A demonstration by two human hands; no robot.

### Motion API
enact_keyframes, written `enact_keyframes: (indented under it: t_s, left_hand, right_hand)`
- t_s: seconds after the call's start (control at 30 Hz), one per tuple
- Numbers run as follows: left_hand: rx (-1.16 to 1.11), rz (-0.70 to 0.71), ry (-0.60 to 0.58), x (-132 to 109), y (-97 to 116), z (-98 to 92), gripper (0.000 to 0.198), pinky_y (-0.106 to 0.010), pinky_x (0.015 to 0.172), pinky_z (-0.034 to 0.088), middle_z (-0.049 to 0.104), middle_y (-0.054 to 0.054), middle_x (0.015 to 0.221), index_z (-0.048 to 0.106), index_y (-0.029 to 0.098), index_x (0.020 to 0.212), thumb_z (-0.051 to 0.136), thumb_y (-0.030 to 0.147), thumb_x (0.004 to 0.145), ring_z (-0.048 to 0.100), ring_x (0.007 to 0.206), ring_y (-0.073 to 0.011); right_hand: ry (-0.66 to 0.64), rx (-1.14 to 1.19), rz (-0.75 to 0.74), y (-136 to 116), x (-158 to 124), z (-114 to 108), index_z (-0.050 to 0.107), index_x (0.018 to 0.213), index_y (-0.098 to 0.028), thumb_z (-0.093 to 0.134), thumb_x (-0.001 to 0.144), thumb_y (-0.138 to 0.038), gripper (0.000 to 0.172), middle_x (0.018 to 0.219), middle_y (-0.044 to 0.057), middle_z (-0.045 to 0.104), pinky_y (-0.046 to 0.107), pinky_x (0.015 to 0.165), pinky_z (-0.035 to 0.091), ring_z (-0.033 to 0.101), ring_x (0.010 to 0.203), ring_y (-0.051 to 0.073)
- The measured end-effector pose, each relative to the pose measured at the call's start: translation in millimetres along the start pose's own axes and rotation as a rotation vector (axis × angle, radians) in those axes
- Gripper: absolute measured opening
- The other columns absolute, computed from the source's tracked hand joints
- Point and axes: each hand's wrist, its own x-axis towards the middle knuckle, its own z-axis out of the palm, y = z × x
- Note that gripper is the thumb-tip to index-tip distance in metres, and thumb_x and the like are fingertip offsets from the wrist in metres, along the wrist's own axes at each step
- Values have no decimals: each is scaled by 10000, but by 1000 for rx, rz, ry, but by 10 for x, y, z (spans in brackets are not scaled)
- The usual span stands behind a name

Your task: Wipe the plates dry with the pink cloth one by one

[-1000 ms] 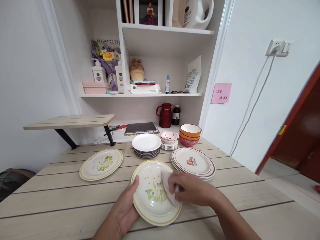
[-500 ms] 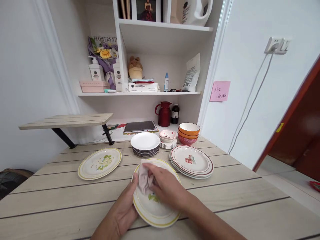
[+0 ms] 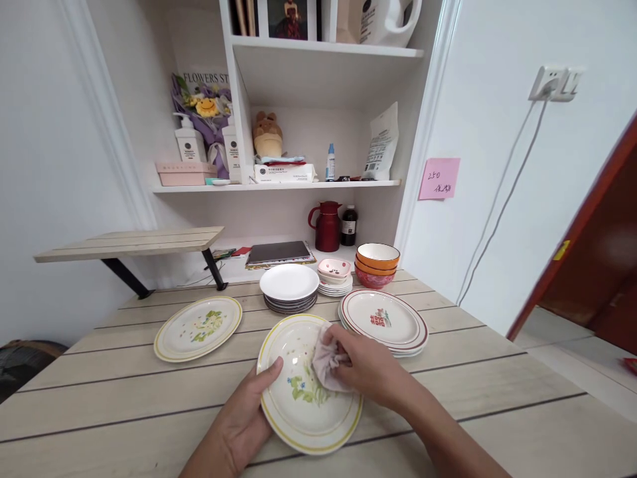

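Observation:
My left hand (image 3: 249, 415) grips the left rim of a yellow-rimmed plate (image 3: 311, 425), its thumb on the upper face and its other fingers hidden underneath. A green leaf pattern shows on the plate's middle. In my right hand (image 3: 365, 365) is a bunched pale pink cloth (image 3: 327, 358), pressed against the right side of the plate's face. Just right of it lies a stack of red-rimmed plates (image 3: 405, 312). A second yellow-rimmed plate (image 3: 174, 332) with leaves rests on the table to the left.
Behind stand a stack of white plates (image 3: 288, 282), small dishes (image 3: 334, 277) and nested bowls (image 3: 377, 265). A red jug (image 3: 327, 229) and a dark laptop (image 3: 279, 251) sit farther back under the shelves. A raised wooden stand (image 3: 129, 240) is at the left of the slatted table (image 3: 124, 411).
My right hand has moved the cloth across the plate from its upper left to its right side. The leaf pattern is more exposed. My left hand keeps its grip on the rim.

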Motion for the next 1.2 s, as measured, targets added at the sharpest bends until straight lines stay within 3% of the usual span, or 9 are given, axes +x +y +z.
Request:
enact_keyframes:
  t_s: [0.17, 0.3, 0.4, 0.53, 0.7, 0.8, 1.0, 1.1, 1.2]
  left_hand:
    - [18, 6, -26, -32, 10, 78, 568, -434, 1002, 419, 682, -183, 1132, 432, 92, 1372, 607, 219, 847, 622, 1093, -297]
    - [28, 45, -29, -29, -14, 105, 538, -404, 987, 435, 690, -174, 1118, 476, 99, 1339, 625, 231, 839, 632, 1075, -285]
    - [19, 97, -26, -10, -34, 86, 509, -394, 972, 445, 696, -151, 1113, 491, 138, 1329, 616, 249, 848, 649, 1042, -269]
    - [-10, 119, -8, -13, -34, 86, 477, -398, 956, 457, 704, -144, 1088, 526, 139, 1293, 613, 291, 850, 665, 997, -269]
    - [-46, 54, 40, -39, -6, 122, 540, -429, 960, 454, 700, -171, 1089, 505, 106, 1313, 610, 352, 844, 665, 997, -298]
    - [-48, 33, 11, -44, 7, 120, 583, -445, 981, 436, 684, -180, 1130, 457, 119, 1359, 619, 325, 838, 653, 1028, -308]
    - [3, 47, 54, -50, 8, 100, 612, -474, 994, 424, 684, -198, 1120, 429, 98, 1375, 633, 281, 827, 651, 1033, -321]
    - [19, 42, 32, -51, -4, 115, 601, -477, 996, 423, 684, -207, 1113, 434, 80, 1367, 624, 282, 834, 642, 1050, -327]
    - [33, 44, -6, -54, -22, 134, 585, -472, 994, 424, 682, -200, 1124, 430, 97, 1372, 612, 272, 844, 632, 1072, -321]
  right_hand:
    - [185, -182, 58, -131, 143, 230, 450, 1285, -258, 536, 802, -211, 493, 1158, 90, 595, 293, 683, 384, 598, 929, 230]
    - [207, -190, -112, -265, 214, 356, 351, 1413, -208, 514, 834, -204, 602, 1257, 145, 524, 361, 878, 388, 507, 1119, 270]
    - [128, -113, -304, -357, 209, 376, 373, 1402, -235, 590, 794, -235, 645, 1290, 118, 504, 395, 965, 341, 445, 1174, 275]
    - [-2, 27, -457, -397, 126, 317, 527, 1204, -279, 671, 732, -232, 496, 1192, 41, 556, 320, 897, 379, 498, 1071, 218]
    - [-287, 113, -540, -222, -18, 163, 579, 1062, -279, 713, 654, -196, 438, 1030, -21, 594, 199, 675, 391, 552, 811, 130]
    - [-354, 62, -462, -62, -74, 31, 587, 1028, -285, 702, 626, -170, 434, 1002, -35, 604, 202, 640, 362, 550, 793, 131]
    - [68, -143, 7, 91, -12, -28, 520, 1114, -316, 568, 674, -118, 485, 1029, -4, 586, 244, 582, 271, 570, 780, 161]
    - [175, -230, 74, 41, 80, 55, 475, 1202, -310, 547, 725, -151, 508, 1104, 33, 574, 258, 556, 267, 595, 831, 200]
    - [256, -266, 54, -74, 175, 132, 421, 1308, -277, 519, 795, -181, 531, 1195, 84, 557, 280, 605, 353, 599, 925, 233]
